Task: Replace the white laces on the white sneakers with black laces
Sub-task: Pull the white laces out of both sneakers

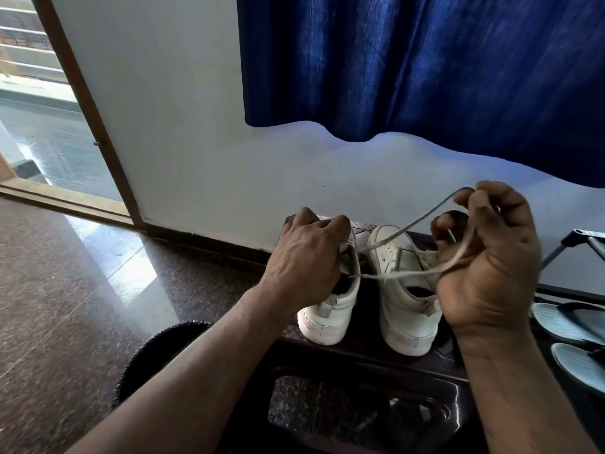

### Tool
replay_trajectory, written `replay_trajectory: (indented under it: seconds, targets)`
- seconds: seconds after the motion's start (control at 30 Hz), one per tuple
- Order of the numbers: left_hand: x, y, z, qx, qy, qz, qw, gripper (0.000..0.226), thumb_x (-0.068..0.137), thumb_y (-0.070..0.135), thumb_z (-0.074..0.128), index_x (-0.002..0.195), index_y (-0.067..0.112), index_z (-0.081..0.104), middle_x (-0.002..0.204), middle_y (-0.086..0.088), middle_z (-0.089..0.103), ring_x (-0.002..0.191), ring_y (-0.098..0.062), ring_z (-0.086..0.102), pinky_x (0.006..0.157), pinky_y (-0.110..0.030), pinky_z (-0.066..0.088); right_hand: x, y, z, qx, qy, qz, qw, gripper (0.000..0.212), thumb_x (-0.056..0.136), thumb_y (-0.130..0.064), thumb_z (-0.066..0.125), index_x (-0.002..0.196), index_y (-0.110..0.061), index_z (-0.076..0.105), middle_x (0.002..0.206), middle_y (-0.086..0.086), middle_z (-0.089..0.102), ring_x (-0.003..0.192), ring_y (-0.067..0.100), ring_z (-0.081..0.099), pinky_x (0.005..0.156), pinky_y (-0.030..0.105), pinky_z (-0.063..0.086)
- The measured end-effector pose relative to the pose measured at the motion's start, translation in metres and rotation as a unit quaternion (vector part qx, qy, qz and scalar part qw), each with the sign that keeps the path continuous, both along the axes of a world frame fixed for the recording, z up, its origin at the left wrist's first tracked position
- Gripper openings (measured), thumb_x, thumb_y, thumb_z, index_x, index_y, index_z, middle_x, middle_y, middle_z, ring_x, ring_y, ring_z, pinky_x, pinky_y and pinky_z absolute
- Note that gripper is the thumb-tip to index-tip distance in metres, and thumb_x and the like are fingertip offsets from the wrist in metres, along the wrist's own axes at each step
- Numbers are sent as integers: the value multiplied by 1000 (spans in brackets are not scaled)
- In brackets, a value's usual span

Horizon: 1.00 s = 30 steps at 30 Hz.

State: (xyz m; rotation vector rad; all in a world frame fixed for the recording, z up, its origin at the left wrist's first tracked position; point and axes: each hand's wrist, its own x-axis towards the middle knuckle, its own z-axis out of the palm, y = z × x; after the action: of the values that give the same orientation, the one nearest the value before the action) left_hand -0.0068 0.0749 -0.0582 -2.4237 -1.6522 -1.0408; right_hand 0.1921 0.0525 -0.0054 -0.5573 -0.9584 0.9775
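Observation:
Two white sneakers stand heels toward me on a dark stool [360,358]. My left hand [306,257] grips the tongue and upper of the left sneaker [330,314], covering its front. My right hand [487,253] is raised over the right sneaker [402,309] and holds a loop of white lace [409,227] in its curled fingers. One strand of that lace runs taut from the left sneaker across to my right palm; another rises to my fingertips. No black lace is in view.
A white wall and a blue curtain [425,67] stand just behind the stool. An open doorway [39,126] is at the left over polished granite floor. Grey sandals [569,322] lie on a rack at the right. A black mat [154,358] lies beside the stool.

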Motion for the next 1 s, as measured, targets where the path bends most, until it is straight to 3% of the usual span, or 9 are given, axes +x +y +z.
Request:
replay_trajectory:
  seconds: [0.07,0.2,0.43,0.6,0.67,0.73,0.83,0.93,1.0]
  targets:
    - [0,0,0,-4,-3,-2,1000,10,93,15,58,95,21,50,83,9,59,93,-25,44,79,-35,31,-3,4,-8,-23,-195,-108,975,8,99,-13,65,104,-19,66,101,-2,72,85,19,65,80,38,58]
    - [-1,1,-2,-17,-12,-1,1000,13,91,13,59,94,19,47,78,3,57,92,-26,43,77,-37,34,-16,4,-34,-68,-595,-257,758,29,81,-35,81,107,-38,69,122,-10,56,113,22,56,99,50,48]
    - [1,-1,-2,-100,-229,-6,968,36,90,-2,52,105,31,54,79,12,70,99,-14,51,80,-25,44,-43,-5,-46,-50,-699,-242,671,41,83,-55,56,117,-33,65,98,-8,71,112,25,53,94,46,33]
    - [-3,1,18,-193,-596,-53,778,25,82,0,55,100,17,65,76,-7,67,60,-12,56,60,-29,43,-45,-5,-49,-68,-684,-257,680,43,82,-64,49,107,-34,65,83,-11,68,105,19,54,95,42,32]
    - [-15,3,20,-192,-502,-31,843,17,82,19,67,98,20,72,76,0,66,64,-7,53,67,-28,43,-45,-4,-49,-71,-669,-256,695,37,80,-60,54,104,-34,65,80,-14,67,103,17,54,94,40,29]
    - [-26,4,15,-122,-228,11,966,12,84,37,79,92,29,77,79,9,66,76,-4,53,78,-28,41,-46,-3,-49,-80,-661,-258,700,31,78,-57,59,98,-34,65,77,-15,66,102,17,55,93,39,29]
    - [-29,0,10,16,20,37,999,10,90,42,76,88,33,78,88,11,65,89,-15,51,85,-31,41,-47,-1,-50,-97,-670,-259,689,34,77,-60,54,92,-32,66,77,-12,67,102,18,57,94,41,32]
    - [-19,-3,10,10,-31,25,999,8,96,35,66,91,34,71,92,18,64,99,-19,50,83,-36,45,-47,-1,-50,-103,-676,-267,679,27,78,-55,59,88,-31,65,79,-10,67,102,19,58,95,42,32]
    - [-11,-3,20,-97,-265,16,959,20,100,19,62,86,31,66,81,19,68,90,-14,57,79,-33,45,-47,-1,-50,-117,-672,-268,680,23,80,-53,62,86,-31,64,81,-11,66,104,17,56,96,43,32]
